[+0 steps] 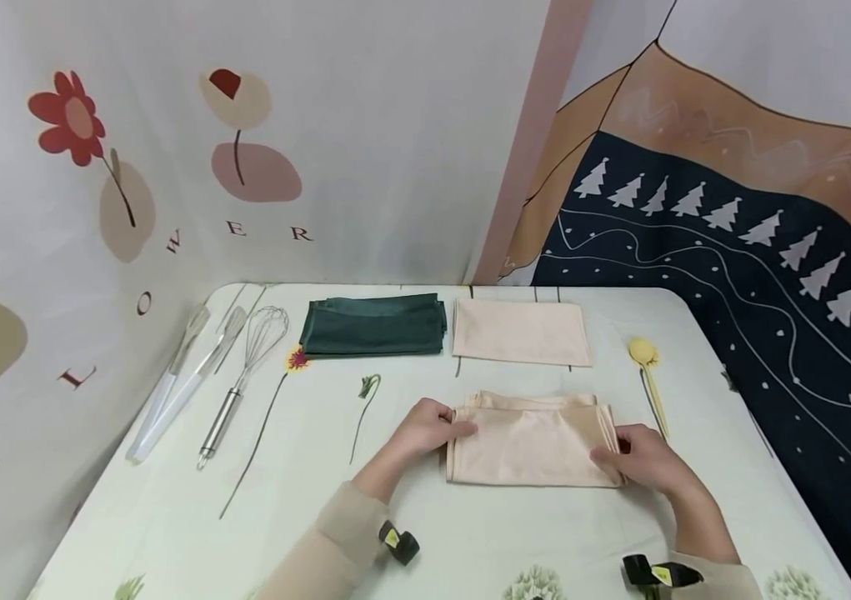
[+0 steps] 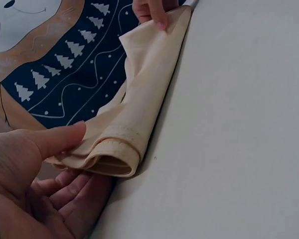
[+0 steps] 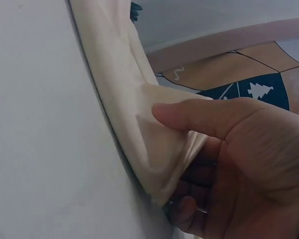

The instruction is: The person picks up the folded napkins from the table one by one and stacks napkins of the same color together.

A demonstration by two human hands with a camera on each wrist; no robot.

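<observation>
A folded pale peach cloth (image 1: pixel 530 446) lies near the middle of the table, its layers showing along the back and side edges. My left hand (image 1: pixel 428 432) pinches its left end, thumb on top and fingers beneath, as the left wrist view shows at the rolled fold (image 2: pixel 114 154). At the other end my right hand (image 1: pixel 646 458) grips the right edge, thumb (image 3: pixel 179 117) over the cloth and fingers curled under it. Behind it lie a second folded peach cloth (image 1: pixel 521 333) and a folded dark green cloth (image 1: pixel 374 327).
On the left lie a whisk (image 1: pixel 233 404) and two utensils with white handles, one a brush-like tool (image 1: pixel 196 379). A yellow spoon (image 1: pixel 646 367) is at the right. The white table (image 1: pixel 305 517) meets a printed curtain (image 1: pixel 395 167) at the back.
</observation>
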